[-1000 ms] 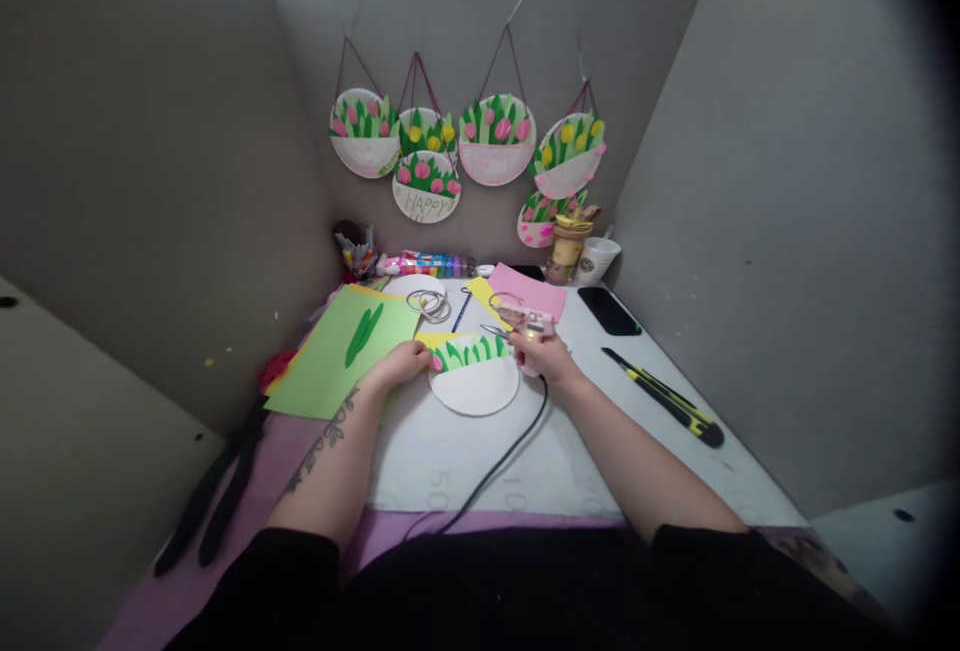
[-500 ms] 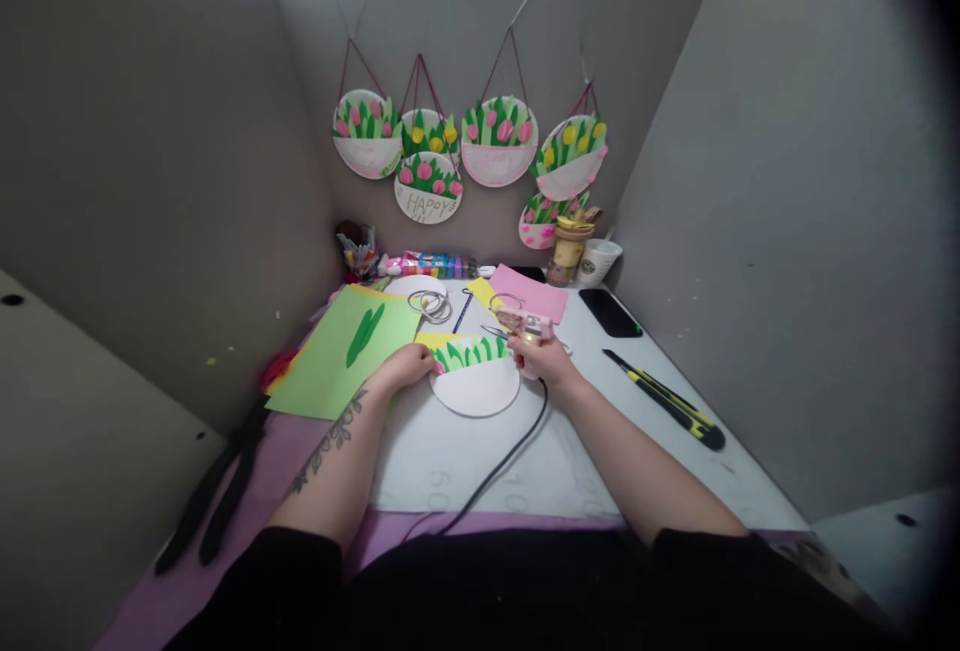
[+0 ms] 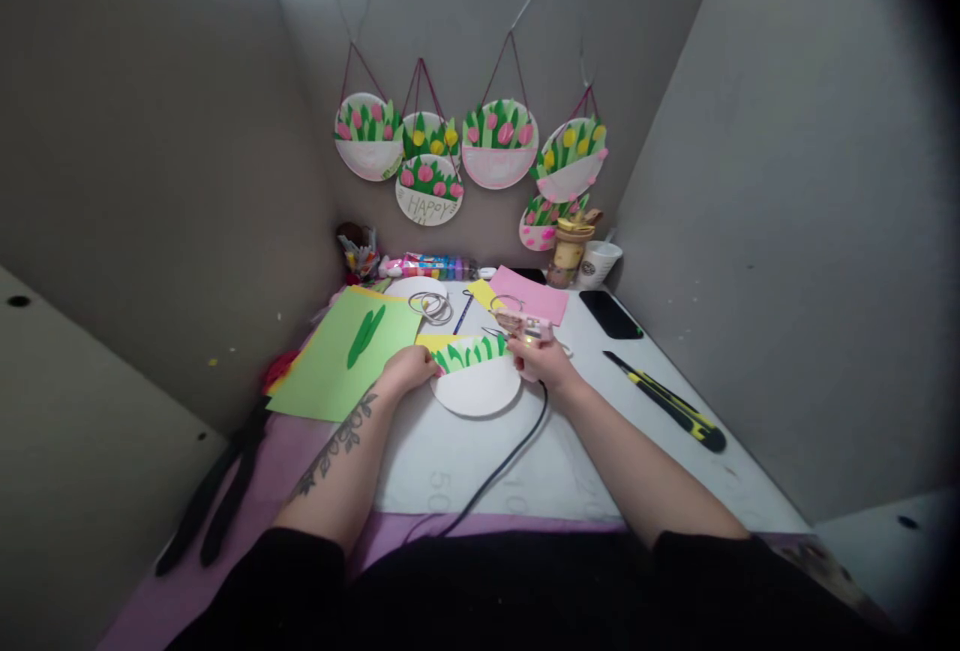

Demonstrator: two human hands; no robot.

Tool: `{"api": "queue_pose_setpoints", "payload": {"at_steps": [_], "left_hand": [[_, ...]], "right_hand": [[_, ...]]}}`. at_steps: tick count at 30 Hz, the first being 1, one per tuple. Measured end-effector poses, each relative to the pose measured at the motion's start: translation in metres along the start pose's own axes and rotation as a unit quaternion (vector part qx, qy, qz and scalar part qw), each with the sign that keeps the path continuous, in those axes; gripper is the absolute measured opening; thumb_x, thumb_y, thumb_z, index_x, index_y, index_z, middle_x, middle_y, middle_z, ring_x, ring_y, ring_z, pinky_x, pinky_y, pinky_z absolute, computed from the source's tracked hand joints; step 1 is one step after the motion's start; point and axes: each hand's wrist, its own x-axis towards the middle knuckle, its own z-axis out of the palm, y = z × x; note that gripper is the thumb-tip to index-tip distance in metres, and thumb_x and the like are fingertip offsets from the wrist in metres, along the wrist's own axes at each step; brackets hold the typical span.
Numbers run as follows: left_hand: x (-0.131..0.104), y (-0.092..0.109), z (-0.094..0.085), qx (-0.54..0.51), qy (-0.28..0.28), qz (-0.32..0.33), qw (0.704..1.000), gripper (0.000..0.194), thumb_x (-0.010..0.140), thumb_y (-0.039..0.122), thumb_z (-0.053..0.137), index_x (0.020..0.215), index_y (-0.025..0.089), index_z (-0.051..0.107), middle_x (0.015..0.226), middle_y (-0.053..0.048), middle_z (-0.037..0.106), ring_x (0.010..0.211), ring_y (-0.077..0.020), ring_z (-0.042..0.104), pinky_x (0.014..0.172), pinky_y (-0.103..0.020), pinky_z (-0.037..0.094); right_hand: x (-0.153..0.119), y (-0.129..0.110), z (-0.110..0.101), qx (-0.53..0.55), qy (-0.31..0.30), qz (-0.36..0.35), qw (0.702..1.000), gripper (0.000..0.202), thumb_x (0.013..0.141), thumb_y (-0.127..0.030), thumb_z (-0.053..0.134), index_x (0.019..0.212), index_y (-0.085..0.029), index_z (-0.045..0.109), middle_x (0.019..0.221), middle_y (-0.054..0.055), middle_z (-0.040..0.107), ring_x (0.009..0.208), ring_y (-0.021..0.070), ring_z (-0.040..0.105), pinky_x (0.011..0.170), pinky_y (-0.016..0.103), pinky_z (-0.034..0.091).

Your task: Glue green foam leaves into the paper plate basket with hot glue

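Note:
On the table before me lies a white paper plate pocket (image 3: 480,393) with light and dark green paper leaves (image 3: 471,355) along its top. My left hand (image 3: 411,368) is closed on the plate's upper left edge, and a small bit of pink paper shows at its fingertips. In my right hand (image 3: 541,363) is a pink glue gun (image 3: 531,327), held above the plate's upper right side with its nozzle pointing left. From its handle a black cord (image 3: 491,476) runs down toward the table's front edge.
Green paper sheets (image 3: 319,371) lie left, pink paper (image 3: 536,296) behind. A box cutter (image 3: 667,403) and a phone (image 3: 611,314) rest on the right. A wire coil (image 3: 431,307) and a pen (image 3: 464,312) lie behind the plate. Finished plate baskets (image 3: 500,166) hang on the back panel.
Both hands stay nearly in place. Less of the pink paper shows at my left fingertips, and the view has shifted slightly.

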Motion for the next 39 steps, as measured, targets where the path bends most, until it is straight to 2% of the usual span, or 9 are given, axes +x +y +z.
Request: {"api": "queue_pose_setpoints", "payload": {"at_steps": [10, 20, 24, 27, 29, 32, 35, 39], "left_hand": [[-0.003, 0.001, 0.006, -0.025, 0.047, -0.032, 0.998, 0.028, 0.071, 0.045, 0.065, 0.084, 0.02, 0.065, 0.091, -0.006, 0.071, 0.077, -0.0193, 0.061, 0.058, -0.025, 0.034], [-0.002, -0.004, 0.003, -0.085, 0.033, -0.029, 0.995, 0.029, 0.067, 0.047, 0.067, 0.074, 0.019, 0.065, 0.074, -0.002, 0.068, 0.067, -0.0175, 0.058, 0.052, -0.026, 0.031], [-0.004, -0.006, 0.002, -0.136, 0.054, -0.022, 0.989, 0.023, 0.069, 0.039, 0.066, 0.078, 0.017, 0.067, 0.073, -0.002, 0.068, 0.064, -0.0161, 0.057, 0.05, -0.024, 0.033], [-0.007, -0.008, -0.001, -0.206, 0.066, 0.025, 0.976, 0.018, 0.072, 0.023, 0.057, 0.081, 0.016, 0.071, 0.078, -0.003, 0.071, 0.069, -0.0158, 0.06, 0.058, -0.023, 0.041], [-0.008, -0.01, -0.005, -0.231, 0.038, 0.09, 0.968, 0.027, 0.069, 0.012, 0.05, 0.078, 0.016, 0.074, 0.081, -0.003, 0.073, 0.078, -0.0162, 0.063, 0.07, -0.023, 0.046], [-0.006, -0.013, -0.006, -0.196, 0.023, 0.159, 0.967, 0.04, 0.061, 0.003, 0.045, 0.076, 0.017, 0.078, 0.081, -0.004, 0.074, 0.083, -0.0171, 0.063, 0.081, -0.024, 0.047], [-0.001, -0.016, -0.003, -0.151, 0.042, 0.169, 0.973, 0.046, 0.057, 0.001, 0.043, 0.079, 0.018, 0.08, 0.083, -0.005, 0.073, 0.082, -0.0178, 0.063, 0.083, -0.026, 0.048], [0.008, -0.021, 0.006, -0.134, 0.035, 0.174, 0.975, 0.052, 0.053, -0.001, 0.04, 0.08, 0.016, 0.08, 0.086, -0.006, 0.072, 0.085, -0.0179, 0.062, 0.086, -0.026, 0.048]], "right_hand": [[0.006, 0.011, -0.001, -0.014, 0.01, 0.003, 1.0, 0.03, 0.065, -0.04, 0.074, 0.052, -0.018, 0.06, 0.049, 0.002, 0.06, 0.046, 0.0137, 0.053, 0.047, 0.027, 0.043], [0.004, 0.007, -0.001, -0.019, 0.02, -0.002, 1.0, 0.027, 0.066, -0.04, 0.074, 0.057, -0.018, 0.062, 0.05, 0.002, 0.061, 0.046, 0.014, 0.053, 0.048, 0.028, 0.043], [0.003, 0.005, 0.0, -0.005, 0.02, -0.002, 1.0, 0.026, 0.065, -0.04, 0.074, 0.058, -0.018, 0.062, 0.05, 0.002, 0.06, 0.046, 0.0137, 0.053, 0.048, 0.027, 0.043], [0.004, 0.005, 0.0, -0.003, 0.018, 0.001, 1.0, 0.027, 0.064, -0.04, 0.074, 0.057, -0.018, 0.061, 0.049, 0.001, 0.059, 0.046, 0.0136, 0.053, 0.047, 0.026, 0.042], [0.004, 0.004, -0.001, -0.006, 0.017, 0.004, 1.0, 0.026, 0.065, -0.04, 0.074, 0.059, -0.018, 0.061, 0.05, 0.001, 0.06, 0.046, 0.0137, 0.054, 0.046, 0.026, 0.042], [0.003, 0.003, -0.001, -0.008, 0.016, 0.009, 1.0, 0.025, 0.065, -0.04, 0.074, 0.061, -0.018, 0.062, 0.051, 0.001, 0.06, 0.046, 0.0136, 0.053, 0.046, 0.026, 0.042], [0.002, 0.0, 0.0, 0.0, 0.018, 0.013, 1.0, 0.027, 0.063, -0.041, 0.075, 0.06, -0.018, 0.061, 0.05, 0.001, 0.06, 0.046, 0.0134, 0.053, 0.046, 0.026, 0.041], [0.0, -0.003, 0.002, 0.013, 0.022, 0.019, 0.999, 0.029, 0.06, -0.041, 0.078, 0.058, -0.018, 0.06, 0.049, 0.0, 0.059, 0.046, 0.013, 0.052, 0.046, 0.026, 0.042]]}}
